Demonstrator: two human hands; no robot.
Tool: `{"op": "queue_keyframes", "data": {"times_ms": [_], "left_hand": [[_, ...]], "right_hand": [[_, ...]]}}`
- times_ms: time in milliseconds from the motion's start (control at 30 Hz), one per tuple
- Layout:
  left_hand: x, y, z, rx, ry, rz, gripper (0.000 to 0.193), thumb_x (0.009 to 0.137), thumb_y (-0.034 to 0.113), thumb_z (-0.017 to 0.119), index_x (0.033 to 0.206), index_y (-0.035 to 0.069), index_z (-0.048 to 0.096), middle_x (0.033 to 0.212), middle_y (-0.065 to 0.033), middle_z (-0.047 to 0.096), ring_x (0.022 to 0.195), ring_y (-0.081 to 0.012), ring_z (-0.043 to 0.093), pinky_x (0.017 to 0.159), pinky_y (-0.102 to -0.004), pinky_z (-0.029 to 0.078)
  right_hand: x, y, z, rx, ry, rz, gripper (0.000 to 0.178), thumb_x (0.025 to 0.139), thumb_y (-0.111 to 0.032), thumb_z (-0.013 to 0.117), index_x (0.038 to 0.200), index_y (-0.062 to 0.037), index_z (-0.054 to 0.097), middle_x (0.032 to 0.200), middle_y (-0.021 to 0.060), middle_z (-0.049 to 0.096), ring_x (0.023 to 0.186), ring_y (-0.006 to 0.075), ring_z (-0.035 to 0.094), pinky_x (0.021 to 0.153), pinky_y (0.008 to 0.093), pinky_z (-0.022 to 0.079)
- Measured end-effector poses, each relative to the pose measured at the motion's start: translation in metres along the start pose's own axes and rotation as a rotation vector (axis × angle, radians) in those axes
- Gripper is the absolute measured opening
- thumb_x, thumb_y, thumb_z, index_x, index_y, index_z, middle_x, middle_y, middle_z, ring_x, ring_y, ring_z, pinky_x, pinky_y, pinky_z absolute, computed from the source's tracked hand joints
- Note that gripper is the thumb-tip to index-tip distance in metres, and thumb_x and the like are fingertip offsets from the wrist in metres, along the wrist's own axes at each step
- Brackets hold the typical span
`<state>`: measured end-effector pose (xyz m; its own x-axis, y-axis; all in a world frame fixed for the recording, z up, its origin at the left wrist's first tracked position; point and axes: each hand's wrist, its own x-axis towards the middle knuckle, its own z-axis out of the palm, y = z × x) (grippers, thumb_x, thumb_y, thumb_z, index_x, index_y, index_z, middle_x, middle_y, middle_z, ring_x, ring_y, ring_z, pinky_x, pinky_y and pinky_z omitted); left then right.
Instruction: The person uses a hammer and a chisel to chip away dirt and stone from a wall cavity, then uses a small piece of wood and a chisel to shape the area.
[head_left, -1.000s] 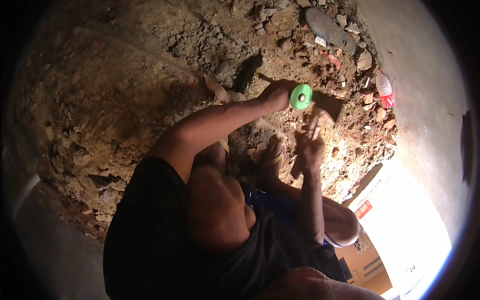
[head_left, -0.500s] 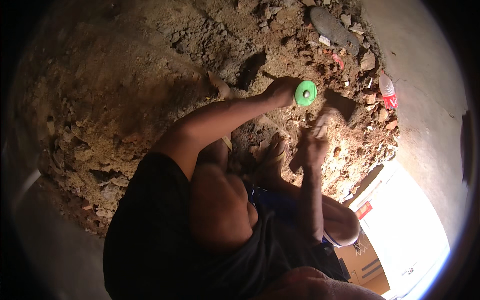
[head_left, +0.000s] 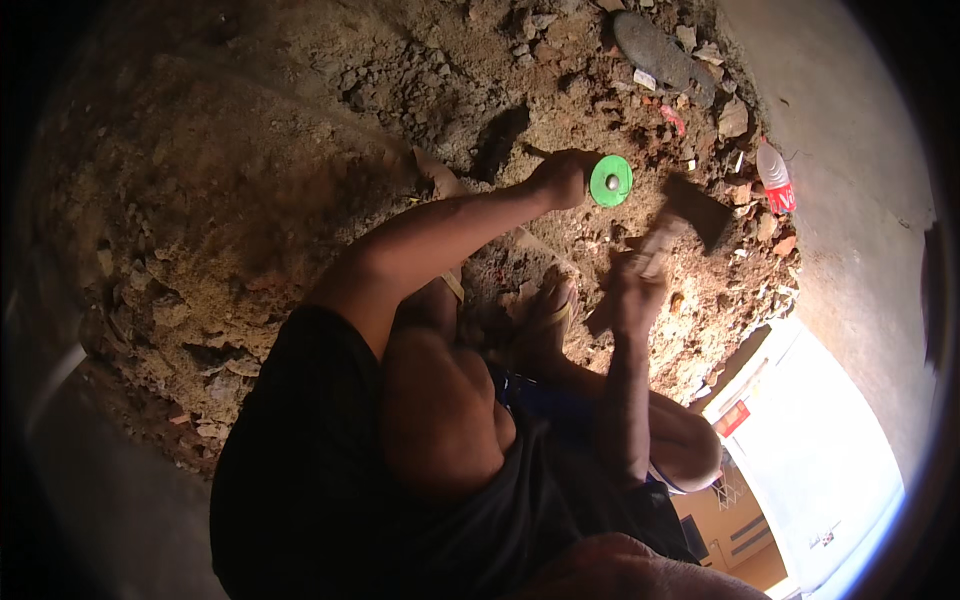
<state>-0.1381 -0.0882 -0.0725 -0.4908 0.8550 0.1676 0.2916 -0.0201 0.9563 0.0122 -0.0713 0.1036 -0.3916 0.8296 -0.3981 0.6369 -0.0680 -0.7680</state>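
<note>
My left hand [head_left: 562,180] is closed around the shaft of a chisel, seen almost end-on. Its round green guard [head_left: 602,193] and the metal striking end [head_left: 612,183] in the middle face up; the tip is hidden beneath. To its right and nearer to me, my right hand [head_left: 637,298] grips a hammer by its light handle [head_left: 656,246]. The hammer's dark, blocky head [head_left: 700,213] is raised to the right of the guard, apart from the chisel and smeared by motion. Both hands are above rough, broken earth [head_left: 560,110].
A flat grey stone [head_left: 660,58] and several rubble pieces lie at the far right. Beside the rubble, a clear plastic bottle with a red label [head_left: 775,178] rests at the edge of the smooth concrete floor [head_left: 850,200]. My sandalled foot [head_left: 552,315] is close below the hands.
The hammer head has swung a little to the right, away from the chisel, with my right hand tilting along. My left hand holds the chisel in nearly the same place.
</note>
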Motion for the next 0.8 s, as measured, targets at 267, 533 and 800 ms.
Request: {"op": "queue_keyframes", "data": {"times_ms": [267,533,800], "left_hand": [[-0.003,0.008,-0.007,-0.095,0.058,-0.005,0.024,0.076,0.006,0.072,0.099,0.009,0.066,0.091,-0.0135,0.071,0.085,-0.0320,0.069,0.073,-0.0406,0.056],[-0.003,0.004,-0.008,-0.021,0.006,-0.014,0.027,0.079,0.005,0.067,0.105,0.009,0.065,0.097,-0.0156,0.070,0.090,-0.0340,0.068,0.076,-0.0429,0.056],[0.002,0.013,-0.014,0.068,-0.150,-0.184,0.023,0.079,0.006,0.067,0.102,0.008,0.064,0.094,-0.0142,0.070,0.087,-0.0324,0.069,0.075,-0.0422,0.056]], "right_hand": [[0.016,0.031,-0.014,-0.379,0.134,-0.786,0.007,0.089,-0.008,0.062,0.091,-0.0014,0.059,0.069,0.0064,0.060,0.056,0.0126,0.055,0.053,0.0285,0.049],[-0.004,-0.052,-0.029,0.097,0.178,-0.300,0.022,0.088,-0.008,0.063,0.109,-0.0016,0.061,0.070,0.0054,0.063,0.057,0.0117,0.060,0.052,0.0270,0.051],[0.012,0.056,-0.002,-0.472,-0.108,-0.070,0.014,0.086,-0.012,0.067,0.093,-0.0014,0.062,0.070,0.0039,0.061,0.063,0.0136,0.058,0.058,0.0315,0.050]]}}
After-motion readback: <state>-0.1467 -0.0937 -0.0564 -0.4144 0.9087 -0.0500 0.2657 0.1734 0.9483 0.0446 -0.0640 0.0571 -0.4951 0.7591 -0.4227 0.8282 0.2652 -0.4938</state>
